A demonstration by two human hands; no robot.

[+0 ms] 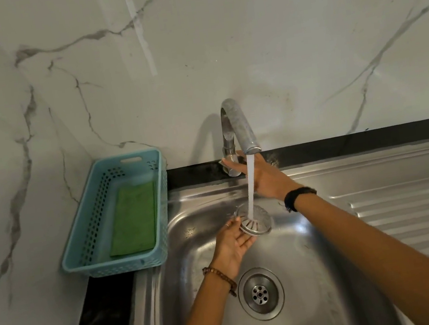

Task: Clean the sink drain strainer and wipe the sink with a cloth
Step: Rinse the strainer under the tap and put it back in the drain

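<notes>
My left hand (232, 246) holds the round metal drain strainer (255, 221) by its rim, tilted, above the steel sink (313, 253). A stream of water (251, 184) from the tap spout (241, 127) falls onto the strainer. My right hand (259, 175) reaches behind the stream to the tap's base, fingers resting on the tap lever (232, 169). The open drain hole (260, 293) lies in the sink bottom below my left wrist. A green cloth (135, 218) lies flat inside the blue basket.
A light blue perforated plastic basket (87, 228) stands on the black counter left of the sink, in the wall corner. The ribbed steel draining board (415, 207) extends to the right. Marble-patterned wall rises behind the tap.
</notes>
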